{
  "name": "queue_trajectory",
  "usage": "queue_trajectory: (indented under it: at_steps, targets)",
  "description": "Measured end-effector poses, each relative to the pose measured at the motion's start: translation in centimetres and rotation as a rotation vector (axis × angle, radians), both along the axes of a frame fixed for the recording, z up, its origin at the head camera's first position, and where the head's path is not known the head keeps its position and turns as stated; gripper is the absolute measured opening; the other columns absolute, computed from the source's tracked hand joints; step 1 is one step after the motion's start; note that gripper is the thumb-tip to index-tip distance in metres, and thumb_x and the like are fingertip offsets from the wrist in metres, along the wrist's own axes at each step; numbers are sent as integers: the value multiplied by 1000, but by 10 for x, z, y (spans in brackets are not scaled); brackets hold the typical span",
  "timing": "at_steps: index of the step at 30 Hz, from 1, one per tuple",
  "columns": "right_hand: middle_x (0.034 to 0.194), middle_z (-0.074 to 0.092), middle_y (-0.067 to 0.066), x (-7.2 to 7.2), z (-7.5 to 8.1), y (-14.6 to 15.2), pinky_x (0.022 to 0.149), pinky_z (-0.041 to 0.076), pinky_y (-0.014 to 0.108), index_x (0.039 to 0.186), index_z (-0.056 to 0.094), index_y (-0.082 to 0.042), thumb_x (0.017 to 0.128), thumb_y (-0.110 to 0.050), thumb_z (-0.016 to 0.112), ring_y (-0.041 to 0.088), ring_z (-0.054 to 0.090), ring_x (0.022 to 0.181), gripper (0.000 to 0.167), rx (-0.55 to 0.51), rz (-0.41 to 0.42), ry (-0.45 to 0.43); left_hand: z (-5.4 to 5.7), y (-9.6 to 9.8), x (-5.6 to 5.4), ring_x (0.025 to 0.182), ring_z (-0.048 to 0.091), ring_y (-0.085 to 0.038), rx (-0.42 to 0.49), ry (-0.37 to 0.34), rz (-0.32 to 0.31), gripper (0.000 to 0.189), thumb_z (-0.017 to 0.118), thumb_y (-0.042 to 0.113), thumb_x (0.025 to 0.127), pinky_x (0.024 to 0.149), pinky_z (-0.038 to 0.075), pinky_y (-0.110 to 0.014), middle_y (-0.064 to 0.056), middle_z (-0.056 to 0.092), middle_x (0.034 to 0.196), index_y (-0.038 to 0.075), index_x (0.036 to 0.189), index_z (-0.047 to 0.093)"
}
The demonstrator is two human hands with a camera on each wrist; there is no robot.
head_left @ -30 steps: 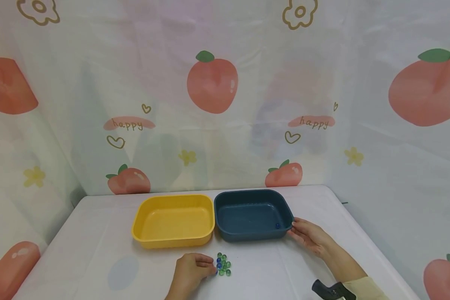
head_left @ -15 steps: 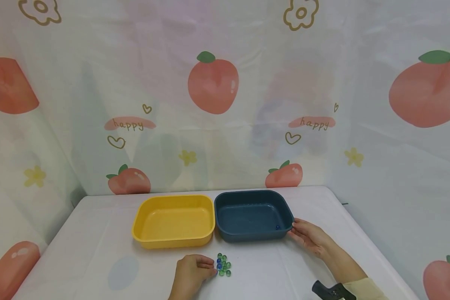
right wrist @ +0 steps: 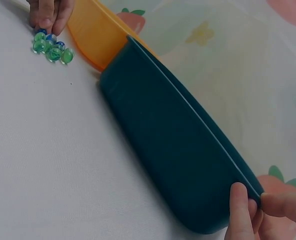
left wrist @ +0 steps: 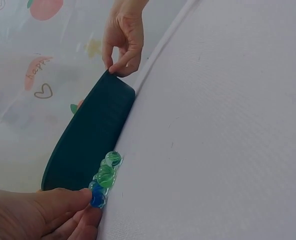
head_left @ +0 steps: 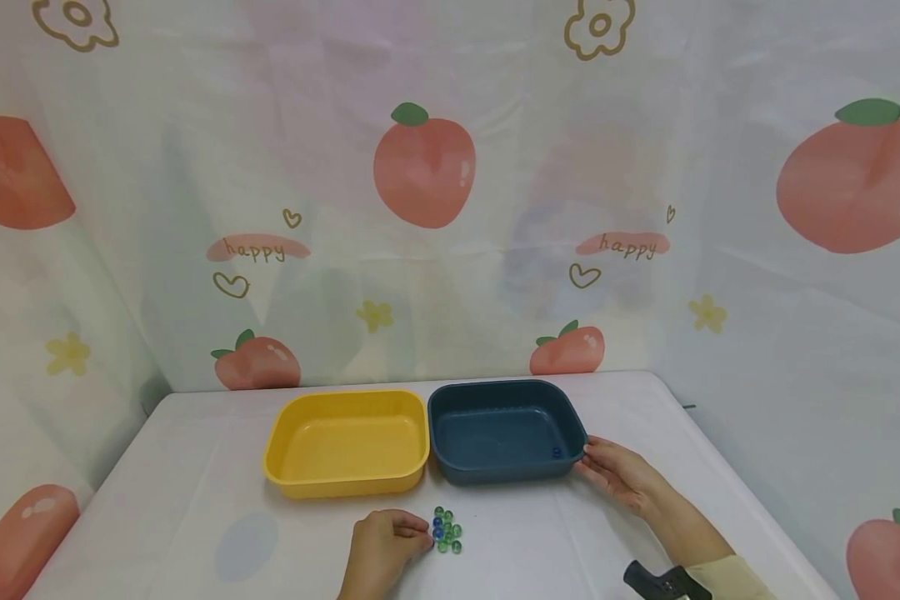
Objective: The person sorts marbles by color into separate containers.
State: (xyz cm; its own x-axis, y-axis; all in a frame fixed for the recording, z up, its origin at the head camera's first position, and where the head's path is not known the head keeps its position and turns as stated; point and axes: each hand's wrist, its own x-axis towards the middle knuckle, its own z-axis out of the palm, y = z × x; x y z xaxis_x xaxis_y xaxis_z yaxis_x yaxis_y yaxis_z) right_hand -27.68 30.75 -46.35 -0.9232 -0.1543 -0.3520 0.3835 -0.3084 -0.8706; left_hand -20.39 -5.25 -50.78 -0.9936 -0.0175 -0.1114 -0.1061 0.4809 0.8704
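Observation:
My left hand (head_left: 385, 540) is low over the white table, thumb and fingers at a blue marble (left wrist: 97, 199) on the near-left side of a small cluster. The cluster mixes green marbles (right wrist: 54, 54) and a few blue ones, all of clear glass with swirls. With thumb and fingers my right hand (head_left: 624, 475) grips the right end of a dark blue tray (head_left: 487, 473) by its rim. Inside that tray, near its right front corner, lies a dark blue marble (head_left: 557, 452).
A yellow tray (head_left: 345, 485) stands left of the blue one, their sides together. The table (head_left: 540, 542) has a white cloth, and a fruit-printed curtain (head_left: 435, 275) rises behind it. A black device (head_left: 667, 581) is strapped at my right wrist.
Both hands stay nearly in place. The dark blue marble inside the blue tray shifts very slightly; the trays and the cluster on the table keep their positions.

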Motion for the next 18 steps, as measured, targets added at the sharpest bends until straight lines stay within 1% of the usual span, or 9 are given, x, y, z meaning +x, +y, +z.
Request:
queue_trajectory:
  at_steps: [2, 6, 7, 10, 14, 18]
  targets:
    - [98, 67, 5, 0, 0, 0, 86, 57, 27, 148, 21, 8, 101, -4, 49, 12, 69, 90, 56, -2, -2, 0, 0, 0, 0, 66, 64, -8, -4, 0, 4, 10, 84, 9, 74, 59, 53, -26, 5, 71, 70, 13, 80, 76]
    - [97, 65, 6, 0, -1, -1, 86, 57, 26, 147, 23, 9, 101, -3, 48, 11, 68, 89, 53, -16, 2, 4, 0, 1, 1, 67, 64, -8, -6, -23, 7, 11, 84, 9, 74, 60, 53, -27, 5, 71, 71, 13, 80, 76]
    - [97, 65, 6, -1, -1, -1, 86, 57, 25, 146, 25, 9, 101, -2, 48, 11, 67, 89, 51, -18, 0, 4, 0, 1, 1, 67, 64, -8, -3, -25, 4, 11, 84, 9, 74, 61, 54, -28, 5, 71, 71, 13, 80, 76]
    - [97, 65, 6, -1, -2, 0, 86, 57, 25, 146, 25, 9, 101, -2, 47, 11, 67, 90, 51, -20, 4, 6, -1, 1, 2, 66, 66, -9, 23, -22, -12, 15, 85, 7, 71, 63, 56, -29, 4, 71, 72, 11, 81, 75]
    - [97, 64, 5, -1, -2, -1, 87, 57, 25, 148, 19, 10, 101, -2, 47, 11, 67, 90, 56, -13, 11, 13, 0, 1, 2, 67, 68, -10, 52, -14, -33, 19, 86, 3, 69, 64, 58, -30, 2, 71, 73, 9, 83, 75]
    - [98, 64, 5, -1, -2, -1, 87, 57, 25, 147, 21, 10, 101, -1, 47, 11, 66, 90, 54, -18, 8, 15, 0, 1, 3, 67, 68, -10, 49, -14, -36, 20, 85, 0, 68, 64, 58, -29, 3, 71, 73, 9, 83, 74]
